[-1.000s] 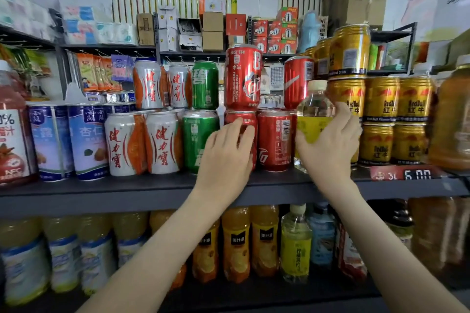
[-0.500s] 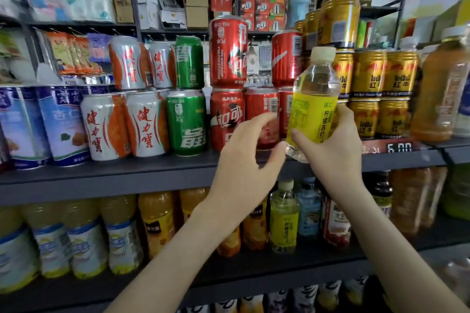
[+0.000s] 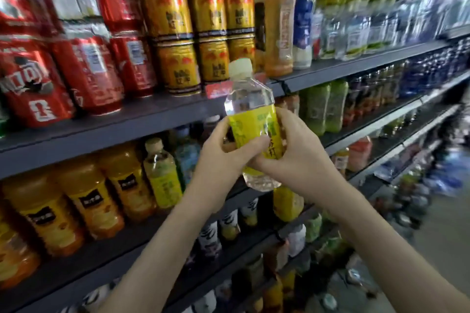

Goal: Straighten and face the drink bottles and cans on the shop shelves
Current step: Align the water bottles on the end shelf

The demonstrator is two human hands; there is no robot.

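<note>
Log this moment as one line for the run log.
left hand: grips yellow-label bottle | right hand: grips same bottle | bottle: cap up, in front of shelf | view: motion-blurred

A dark grey metal shelf unit [image 3: 142, 122] runs in tiers from the near left away to the far right, its boards slanting across the view and blurring toward the far end. A red price tag [image 3: 216, 89] sits on the front lip of the upper board. At the lower right a strip of pale grey floor [image 3: 442, 244] shows beside the unit, in soft, even light.
</note>
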